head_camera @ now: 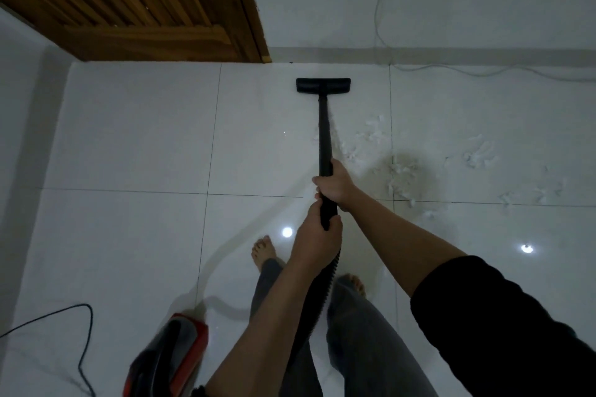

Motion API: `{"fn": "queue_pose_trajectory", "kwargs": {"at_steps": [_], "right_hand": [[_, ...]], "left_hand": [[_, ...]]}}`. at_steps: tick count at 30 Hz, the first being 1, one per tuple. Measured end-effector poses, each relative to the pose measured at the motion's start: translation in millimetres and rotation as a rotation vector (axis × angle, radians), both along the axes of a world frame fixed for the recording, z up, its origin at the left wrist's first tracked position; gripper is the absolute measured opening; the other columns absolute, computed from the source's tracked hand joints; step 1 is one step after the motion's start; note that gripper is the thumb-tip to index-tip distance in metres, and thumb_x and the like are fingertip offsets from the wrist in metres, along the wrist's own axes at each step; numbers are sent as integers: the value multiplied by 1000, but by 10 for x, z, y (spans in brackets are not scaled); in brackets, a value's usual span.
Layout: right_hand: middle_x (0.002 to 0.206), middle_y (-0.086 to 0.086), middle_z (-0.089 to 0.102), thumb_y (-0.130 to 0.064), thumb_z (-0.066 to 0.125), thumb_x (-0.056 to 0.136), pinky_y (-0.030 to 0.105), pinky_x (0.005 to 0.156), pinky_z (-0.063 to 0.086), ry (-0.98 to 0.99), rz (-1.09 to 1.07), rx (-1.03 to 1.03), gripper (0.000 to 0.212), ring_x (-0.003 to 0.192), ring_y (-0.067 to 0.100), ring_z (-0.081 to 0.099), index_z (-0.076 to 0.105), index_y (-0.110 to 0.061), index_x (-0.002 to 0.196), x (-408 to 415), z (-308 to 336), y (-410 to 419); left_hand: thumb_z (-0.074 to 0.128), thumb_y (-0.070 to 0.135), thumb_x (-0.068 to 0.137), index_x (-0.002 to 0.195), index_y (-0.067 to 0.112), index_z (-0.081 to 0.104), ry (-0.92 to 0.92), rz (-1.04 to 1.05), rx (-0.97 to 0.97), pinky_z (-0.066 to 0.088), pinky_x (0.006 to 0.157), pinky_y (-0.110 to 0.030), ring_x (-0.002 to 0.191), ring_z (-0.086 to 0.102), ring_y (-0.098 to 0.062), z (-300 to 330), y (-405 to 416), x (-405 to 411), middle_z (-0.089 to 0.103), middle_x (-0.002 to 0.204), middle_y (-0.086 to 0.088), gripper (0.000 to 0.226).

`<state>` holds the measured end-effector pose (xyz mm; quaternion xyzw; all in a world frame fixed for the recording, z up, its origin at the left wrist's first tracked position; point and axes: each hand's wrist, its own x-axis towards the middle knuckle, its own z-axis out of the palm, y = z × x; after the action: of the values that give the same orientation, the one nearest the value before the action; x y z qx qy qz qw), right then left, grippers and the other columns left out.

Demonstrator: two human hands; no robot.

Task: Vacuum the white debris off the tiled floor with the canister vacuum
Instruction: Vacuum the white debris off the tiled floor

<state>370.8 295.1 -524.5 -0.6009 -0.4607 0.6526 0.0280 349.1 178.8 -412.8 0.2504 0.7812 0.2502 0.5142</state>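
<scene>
Both hands grip the long black vacuum wand [325,142], fingers curled round it: right hand [333,185] higher on the tube, left hand [317,235] below near the ribbed hose; the wand's long axis runs straight ahead to the flat black floor nozzle [323,85], which rests near the wall base. The scattered white fluffy debris [403,177] lies on the glossy white tiled floor [129,138] to the right of wand and nozzle, nearer the right hand, so the next stroke likely needs a rightward sweep. The red-and-black canister vacuum [172,354] sits behind left, clear of that path.
</scene>
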Motion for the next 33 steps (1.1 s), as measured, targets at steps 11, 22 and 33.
{"fn": "queue_pose_trajectory", "kwargs": {"at_steps": [11, 22, 33], "right_hand": [[91, 5, 53, -9, 58, 88, 40, 69, 58, 26, 28, -77, 58, 62, 21, 58, 36, -16, 141, 560, 80, -705], [84, 10, 52, -5, 54, 92, 37, 63, 56, 12, -15, -85, 52, 54, 19, 55, 33, -15, 138, 796, 247, -1327], [83, 10, 50, -4, 56, 92, 33, 59, 54, -15, -16, -35, 43, 53, 17, 53, 39, -12, 130, 966, 346, -2004]], "left_hand": [[42, 30, 97, 144, 29, 30, -18, 75, -46, 48, 70, -26, 78, 60, -10, 148, -697, 640, 62, 102, 2, 48], [43, 32, 95, 145, 34, 26, -62, 88, -50, 55, 86, -46, 100, 64, -32, 222, -1325, 816, 62, 117, -15, 53], [42, 33, 95, 145, 34, 27, -70, 70, -11, 53, 89, -48, 109, 60, -37, 286, -2027, 955, 59, 123, -19, 52]]}}
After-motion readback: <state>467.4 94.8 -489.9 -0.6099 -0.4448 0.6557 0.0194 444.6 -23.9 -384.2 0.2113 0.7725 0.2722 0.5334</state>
